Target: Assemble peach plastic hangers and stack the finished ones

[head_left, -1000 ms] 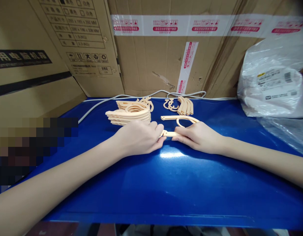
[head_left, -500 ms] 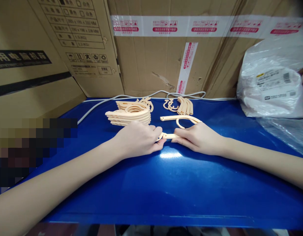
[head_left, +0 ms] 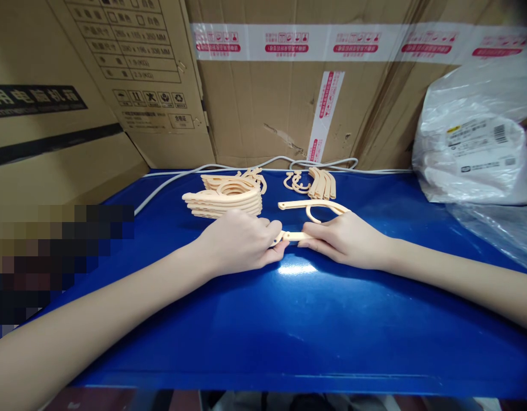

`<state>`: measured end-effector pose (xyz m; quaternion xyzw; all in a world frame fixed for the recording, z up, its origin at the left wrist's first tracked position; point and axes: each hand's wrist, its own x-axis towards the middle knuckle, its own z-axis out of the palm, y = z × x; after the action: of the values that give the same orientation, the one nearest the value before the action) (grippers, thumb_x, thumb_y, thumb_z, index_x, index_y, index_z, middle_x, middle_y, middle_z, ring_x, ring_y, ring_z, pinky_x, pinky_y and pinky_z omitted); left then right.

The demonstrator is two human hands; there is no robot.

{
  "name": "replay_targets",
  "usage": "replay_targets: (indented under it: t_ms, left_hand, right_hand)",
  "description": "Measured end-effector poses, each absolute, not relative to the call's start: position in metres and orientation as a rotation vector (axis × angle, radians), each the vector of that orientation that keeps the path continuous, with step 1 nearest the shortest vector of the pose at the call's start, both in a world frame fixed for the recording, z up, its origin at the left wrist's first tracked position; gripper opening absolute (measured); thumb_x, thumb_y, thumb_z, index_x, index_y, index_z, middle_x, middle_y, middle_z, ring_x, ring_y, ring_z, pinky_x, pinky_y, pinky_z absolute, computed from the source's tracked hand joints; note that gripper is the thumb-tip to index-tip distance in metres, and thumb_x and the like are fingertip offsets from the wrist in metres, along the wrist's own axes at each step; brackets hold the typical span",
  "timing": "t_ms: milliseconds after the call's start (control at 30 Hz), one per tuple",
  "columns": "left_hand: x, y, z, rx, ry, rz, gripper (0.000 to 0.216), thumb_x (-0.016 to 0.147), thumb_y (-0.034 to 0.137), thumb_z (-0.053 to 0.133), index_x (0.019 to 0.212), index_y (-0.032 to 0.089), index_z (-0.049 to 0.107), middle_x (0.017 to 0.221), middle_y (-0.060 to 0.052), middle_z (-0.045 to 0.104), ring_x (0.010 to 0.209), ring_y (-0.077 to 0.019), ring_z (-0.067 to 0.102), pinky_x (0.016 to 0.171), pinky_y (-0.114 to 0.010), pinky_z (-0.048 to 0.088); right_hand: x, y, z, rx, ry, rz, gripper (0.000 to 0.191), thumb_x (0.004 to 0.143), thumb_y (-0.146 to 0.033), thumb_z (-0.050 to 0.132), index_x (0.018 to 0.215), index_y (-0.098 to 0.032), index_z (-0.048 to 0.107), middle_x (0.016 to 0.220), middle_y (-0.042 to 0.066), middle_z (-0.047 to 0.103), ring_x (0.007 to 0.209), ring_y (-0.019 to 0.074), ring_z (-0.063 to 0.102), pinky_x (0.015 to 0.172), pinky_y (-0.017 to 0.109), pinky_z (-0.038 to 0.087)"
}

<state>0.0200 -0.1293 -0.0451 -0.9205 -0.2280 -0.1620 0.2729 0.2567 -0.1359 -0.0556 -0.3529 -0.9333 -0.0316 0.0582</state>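
Observation:
My left hand is closed in a pinch on a small cream plastic hanger part, mostly covered by the fingers. My right hand pinches a flat cream hanger arm between thumb and fingers. The ends of the two parts meet between my hands, just above the blue table. Right behind my right hand is a curved hanger piece with a loop below it; whether the hand touches it I cannot tell. Beyond my left hand, a stack of cream hangers lies flat.
Behind lie several loose hanger arms and cream hooks. A white cable runs along the table's back, before cardboard boxes. A clear plastic bag with a labelled white package stands at the right.
The view has tilted very slightly. Both hands keep their hold in the same place, and the joined ends look almost unchanged.

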Motion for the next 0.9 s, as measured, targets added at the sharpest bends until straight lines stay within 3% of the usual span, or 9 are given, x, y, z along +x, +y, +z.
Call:
replay_targets:
  t_ms: [600,900]
  left_hand:
    - [0.0161,-0.1225,-0.0410,-2.849,-0.660,-0.378,0.033,0.091,0.033,0.048,0.062,0.018,0.049,0.051,0.003,0.057,0.044,-0.0118,0.047,0.048,-0.027,0.015]
    - [0.0194,-0.1293,-0.0410,-2.697,-0.793,-0.375,0.032,0.092,0.032,0.044,0.064,0.018,0.052,0.051,0.001,0.056,0.044,-0.0133,0.048,0.047,-0.027,0.014]
  right_hand:
    - [0.2569,-0.1370,-0.0560,-1.028,-2.817,-0.029,0.050,0.102,-0.049,0.022,0.086,-0.018,0.058,0.063,0.002,0.060,0.053,0.0132,0.052,0.054,0.028,0.028]
    - [0.2559,-0.1360,-0.0565,-1.021,-2.754,-0.158,0.045,0.102,-0.045,0.026,0.080,-0.018,0.055,0.058,0.001,0.058,0.049,0.0129,0.049,0.052,0.027,0.028]
